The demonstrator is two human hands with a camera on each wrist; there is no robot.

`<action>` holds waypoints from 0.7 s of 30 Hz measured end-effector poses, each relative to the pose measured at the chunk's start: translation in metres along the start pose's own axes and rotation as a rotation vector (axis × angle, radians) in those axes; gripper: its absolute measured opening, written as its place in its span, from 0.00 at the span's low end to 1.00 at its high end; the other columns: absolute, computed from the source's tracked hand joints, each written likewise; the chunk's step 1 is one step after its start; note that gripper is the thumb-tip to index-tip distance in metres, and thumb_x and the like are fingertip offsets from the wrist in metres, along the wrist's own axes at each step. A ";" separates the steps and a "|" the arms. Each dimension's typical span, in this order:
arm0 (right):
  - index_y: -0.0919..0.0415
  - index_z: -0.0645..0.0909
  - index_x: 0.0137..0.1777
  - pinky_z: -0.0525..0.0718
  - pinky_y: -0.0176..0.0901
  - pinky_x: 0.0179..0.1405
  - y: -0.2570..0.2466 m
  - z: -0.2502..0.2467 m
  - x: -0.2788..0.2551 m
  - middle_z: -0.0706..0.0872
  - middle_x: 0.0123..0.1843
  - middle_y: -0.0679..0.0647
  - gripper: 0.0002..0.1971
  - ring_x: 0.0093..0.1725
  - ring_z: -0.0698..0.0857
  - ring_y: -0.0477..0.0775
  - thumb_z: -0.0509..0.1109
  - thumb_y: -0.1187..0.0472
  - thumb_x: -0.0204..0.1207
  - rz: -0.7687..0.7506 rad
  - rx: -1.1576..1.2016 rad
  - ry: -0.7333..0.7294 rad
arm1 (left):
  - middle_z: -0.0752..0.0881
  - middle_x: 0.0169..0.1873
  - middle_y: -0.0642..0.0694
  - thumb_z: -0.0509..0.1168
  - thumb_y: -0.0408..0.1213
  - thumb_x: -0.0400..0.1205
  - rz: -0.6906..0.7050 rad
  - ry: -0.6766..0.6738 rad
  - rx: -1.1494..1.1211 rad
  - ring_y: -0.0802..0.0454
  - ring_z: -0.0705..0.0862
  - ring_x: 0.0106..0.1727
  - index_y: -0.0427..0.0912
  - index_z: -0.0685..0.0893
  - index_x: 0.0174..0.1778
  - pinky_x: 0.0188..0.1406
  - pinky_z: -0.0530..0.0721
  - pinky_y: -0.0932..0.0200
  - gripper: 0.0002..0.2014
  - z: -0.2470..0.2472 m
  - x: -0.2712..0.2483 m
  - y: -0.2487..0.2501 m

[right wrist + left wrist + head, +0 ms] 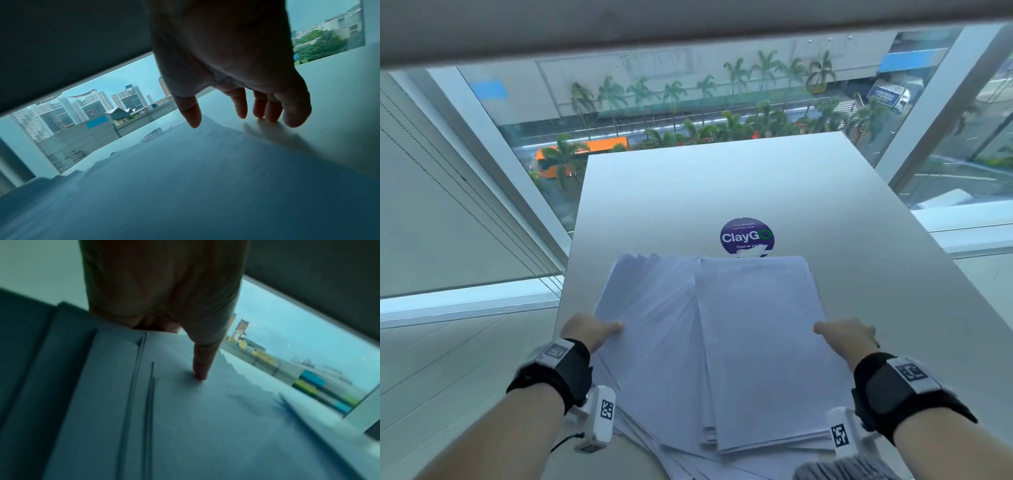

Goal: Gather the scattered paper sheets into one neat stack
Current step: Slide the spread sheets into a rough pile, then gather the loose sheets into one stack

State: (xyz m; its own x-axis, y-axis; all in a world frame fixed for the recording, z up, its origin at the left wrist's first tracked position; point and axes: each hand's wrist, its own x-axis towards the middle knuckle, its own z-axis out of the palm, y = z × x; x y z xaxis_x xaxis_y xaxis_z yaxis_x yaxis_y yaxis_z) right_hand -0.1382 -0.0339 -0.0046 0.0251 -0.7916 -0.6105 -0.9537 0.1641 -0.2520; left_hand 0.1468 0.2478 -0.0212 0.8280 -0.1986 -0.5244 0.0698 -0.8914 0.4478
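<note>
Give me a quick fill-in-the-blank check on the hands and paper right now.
The left hand grips the fanned paper sheets at their ____ edge.
The squared-up pile lies to the ____ of them.
The right hand rests at that pile's ____ edge.
The round sticker on the table is ____.
Missing: left; right; right; purple.

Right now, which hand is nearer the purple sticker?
Right. The right hand is at the papers' right edge, short of the sticker; the left hand is at their left edge, farther off.
</note>
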 end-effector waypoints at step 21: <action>0.65 0.72 0.50 0.76 0.45 0.36 0.036 -0.024 0.009 0.75 0.37 0.60 0.09 0.37 0.77 0.59 0.67 0.62 0.75 -0.039 0.306 -0.240 | 0.82 0.60 0.39 0.71 0.33 0.71 -0.019 -0.130 -0.550 0.41 0.80 0.60 0.36 0.75 0.63 0.61 0.75 0.51 0.25 0.080 -0.110 -0.023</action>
State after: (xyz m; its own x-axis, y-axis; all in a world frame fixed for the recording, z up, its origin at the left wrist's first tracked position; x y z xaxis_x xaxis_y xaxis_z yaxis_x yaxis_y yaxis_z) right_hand -0.1795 -0.0493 -0.0016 0.1636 -0.6463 -0.7453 -0.8180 0.3334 -0.4687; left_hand 0.0099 0.2574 -0.0317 0.7510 -0.2635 -0.6054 0.3926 -0.5590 0.7303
